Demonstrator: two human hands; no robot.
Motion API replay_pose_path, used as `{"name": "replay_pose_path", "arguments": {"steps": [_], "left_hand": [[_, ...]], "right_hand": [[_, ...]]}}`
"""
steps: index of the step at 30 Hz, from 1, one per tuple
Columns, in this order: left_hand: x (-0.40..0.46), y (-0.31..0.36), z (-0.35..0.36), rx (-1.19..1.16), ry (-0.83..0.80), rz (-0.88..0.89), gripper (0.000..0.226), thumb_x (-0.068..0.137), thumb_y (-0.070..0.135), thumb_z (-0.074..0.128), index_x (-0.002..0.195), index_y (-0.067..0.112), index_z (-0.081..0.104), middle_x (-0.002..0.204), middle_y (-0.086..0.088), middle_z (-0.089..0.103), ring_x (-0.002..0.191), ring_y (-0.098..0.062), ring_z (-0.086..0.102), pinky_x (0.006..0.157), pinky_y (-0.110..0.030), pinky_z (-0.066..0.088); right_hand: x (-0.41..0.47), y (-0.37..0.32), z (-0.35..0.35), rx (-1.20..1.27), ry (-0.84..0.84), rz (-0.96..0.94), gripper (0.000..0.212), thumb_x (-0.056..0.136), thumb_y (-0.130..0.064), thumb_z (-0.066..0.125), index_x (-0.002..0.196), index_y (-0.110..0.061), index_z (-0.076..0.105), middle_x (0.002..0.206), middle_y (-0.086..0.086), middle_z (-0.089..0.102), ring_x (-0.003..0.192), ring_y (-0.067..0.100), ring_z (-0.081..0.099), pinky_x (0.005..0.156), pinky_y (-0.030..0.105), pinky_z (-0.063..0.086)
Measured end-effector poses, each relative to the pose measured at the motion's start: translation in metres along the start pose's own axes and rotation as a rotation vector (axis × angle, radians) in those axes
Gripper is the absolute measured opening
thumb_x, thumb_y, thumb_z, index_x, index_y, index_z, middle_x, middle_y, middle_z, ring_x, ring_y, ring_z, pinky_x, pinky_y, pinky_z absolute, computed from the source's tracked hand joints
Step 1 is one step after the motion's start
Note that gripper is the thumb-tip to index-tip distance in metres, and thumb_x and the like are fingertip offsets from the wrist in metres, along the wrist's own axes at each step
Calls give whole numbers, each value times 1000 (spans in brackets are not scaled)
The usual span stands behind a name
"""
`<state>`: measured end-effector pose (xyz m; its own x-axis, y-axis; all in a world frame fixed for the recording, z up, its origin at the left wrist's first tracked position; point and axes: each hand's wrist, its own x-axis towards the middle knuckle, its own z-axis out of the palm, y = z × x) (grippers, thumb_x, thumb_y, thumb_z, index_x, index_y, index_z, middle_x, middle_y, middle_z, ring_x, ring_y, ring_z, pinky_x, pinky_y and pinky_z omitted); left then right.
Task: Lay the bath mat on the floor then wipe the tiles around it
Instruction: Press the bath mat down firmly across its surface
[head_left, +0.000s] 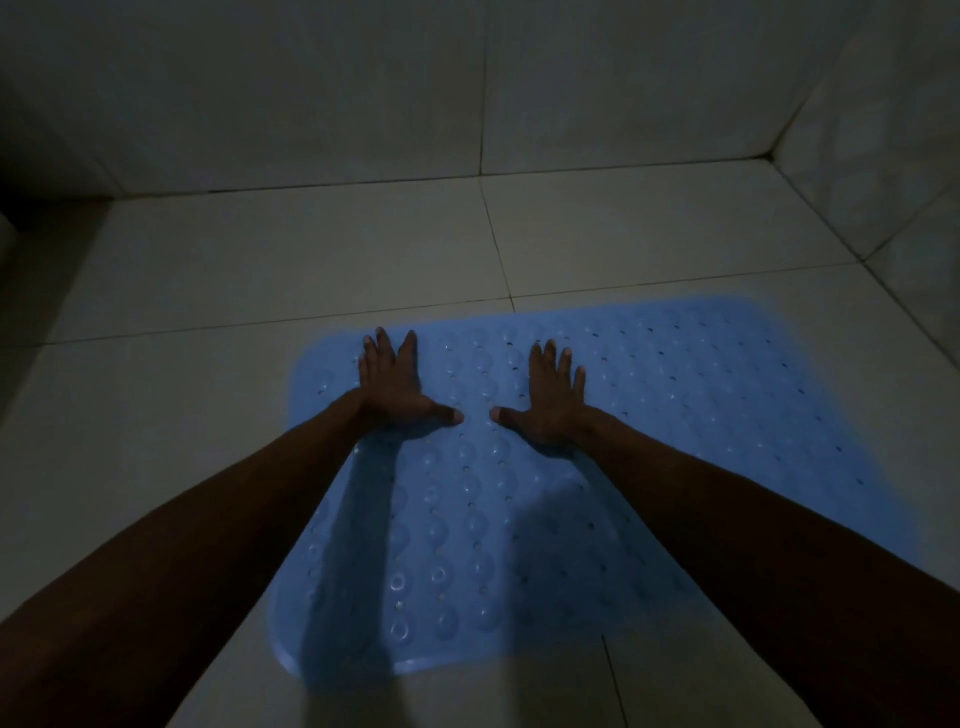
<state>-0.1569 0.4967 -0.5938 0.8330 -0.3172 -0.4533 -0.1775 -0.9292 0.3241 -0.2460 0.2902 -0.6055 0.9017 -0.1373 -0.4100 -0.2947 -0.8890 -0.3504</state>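
Observation:
A blue rubber bath mat (675, 415) with rows of round bumps and small holes lies flat on the pale floor tiles (260, 260). My left hand (397, 387) presses flat on the mat near its far left corner, fingers spread and straight. My right hand (550, 400) presses flat on the mat a little to the right, fingers also spread, thumb pointing toward the left thumb. Both forearms stretch over the mat's near part and cast shadows on it.
Tiled walls (311, 104) rise behind the floor and along the right side (883, 130), meeting in a corner at the upper right. Bare tiles lie left of and beyond the mat. A dark area sits at the far left edge. The light is dim.

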Motion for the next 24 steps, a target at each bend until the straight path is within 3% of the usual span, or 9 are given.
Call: {"name": "replay_pose_path", "arguments": {"steps": [3, 5, 13, 21, 24], "left_hand": [[-1, 3, 1, 1, -2, -2, 141, 56, 73, 73, 151, 21, -17, 152, -15, -34, 140, -34, -29, 115, -50, -10], [-3, 5, 2, -2, -7, -16, 139, 59, 70, 74, 151, 20, -17, 152, -15, -34, 140, -34, -30, 115, -49, -10], [-7, 11, 6, -21, -14, -39, 133, 66, 63, 75, 150, 17, -17, 152, -14, -33, 140, -34, -29, 116, -49, -10], [-12, 14, 9, -26, 11, 3, 126, 70, 64, 71, 151, 13, -10, 155, -17, -26, 142, -36, -23, 117, -52, -4], [-21, 11, 11, -4, -34, 38, 136, 60, 71, 72, 152, 15, -11, 154, -17, -28, 141, -37, -25, 115, -52, -5]], "right_hand": [[-6, 9, 15, -77, 90, -84, 98, 92, -71, 34, 153, -15, -19, 156, 5, -34, 144, 26, -31, 114, 48, -22], [-8, 9, 19, -89, 122, -100, 94, 93, -69, 31, 154, -16, -17, 157, 4, -33, 144, 23, -31, 114, 48, -23], [-3, 17, 4, -91, -76, -140, 124, 76, -78, 56, 152, -19, -23, 154, 2, -39, 142, 24, -35, 114, 48, -23], [-10, 4, -6, -123, -146, -77, 125, 78, -71, 61, 152, -13, -22, 156, 9, -35, 144, 34, -28, 116, 51, -12], [-15, -2, 0, -105, -100, -29, 121, 82, -64, 63, 152, -11, -20, 157, 12, -32, 144, 36, -28, 116, 50, -13]]}}
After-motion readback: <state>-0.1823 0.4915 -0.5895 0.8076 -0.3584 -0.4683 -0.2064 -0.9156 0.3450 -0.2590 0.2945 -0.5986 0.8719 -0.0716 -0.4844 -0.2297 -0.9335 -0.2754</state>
